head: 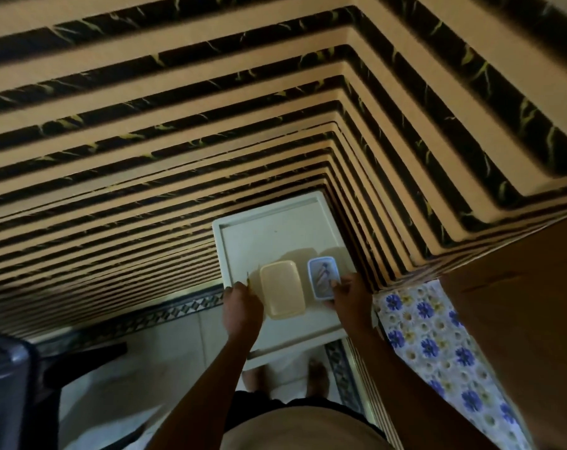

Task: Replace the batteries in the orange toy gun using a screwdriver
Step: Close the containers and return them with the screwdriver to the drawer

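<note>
The orange toy gun cannot be made out anywhere in this view. A thin screwdriver (248, 280) is pinched in the left hand (242, 308), its tip pointing away from the person over the white table (275, 235). Just right of that hand a yellow lid (282, 289) lies flat on the table. Beside the lid sits a small blue box (322, 277) with some blurred things inside; the right hand (350, 295) grips its near corner with curled fingers. Behind the table rises a wall (178, 125) in black and tan stripes, and a flowered cloth (438, 345) lies to the right
</note>
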A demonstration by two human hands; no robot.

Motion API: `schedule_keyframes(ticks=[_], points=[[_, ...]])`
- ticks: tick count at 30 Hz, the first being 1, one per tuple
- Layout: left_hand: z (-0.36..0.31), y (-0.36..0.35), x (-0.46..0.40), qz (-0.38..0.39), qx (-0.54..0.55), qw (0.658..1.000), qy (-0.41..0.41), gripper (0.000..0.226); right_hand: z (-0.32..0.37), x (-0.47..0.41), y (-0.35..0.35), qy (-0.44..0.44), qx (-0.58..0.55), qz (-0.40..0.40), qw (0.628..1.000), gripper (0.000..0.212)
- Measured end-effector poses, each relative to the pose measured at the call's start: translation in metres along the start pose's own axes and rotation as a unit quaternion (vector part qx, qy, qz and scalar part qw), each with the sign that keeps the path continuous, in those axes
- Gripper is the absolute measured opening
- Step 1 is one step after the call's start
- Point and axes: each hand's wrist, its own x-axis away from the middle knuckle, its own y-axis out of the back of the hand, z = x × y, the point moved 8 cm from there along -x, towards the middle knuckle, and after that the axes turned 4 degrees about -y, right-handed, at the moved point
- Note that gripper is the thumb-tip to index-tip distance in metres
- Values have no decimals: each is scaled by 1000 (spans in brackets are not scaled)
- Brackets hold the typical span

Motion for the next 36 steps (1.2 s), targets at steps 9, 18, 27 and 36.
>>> schedule_keyframes(ticks=[9, 18, 27, 36], points=[[0, -4, -3, -24, 33, 999, -18, 16, 13, 12, 10, 19, 52, 43, 998, 24], [11, 14, 49, -99, 50, 983, -145, 22, -1, 37, 33, 76, 85, 24, 993, 33], [51, -9, 133, -58, -82, 912, -397, 42, -48, 107, 30, 113, 130, 23, 985, 16], [92, -25, 133, -46, -73, 891, -445, 46, -124, 140, -32, 74, 225, 160, 958, 9]])
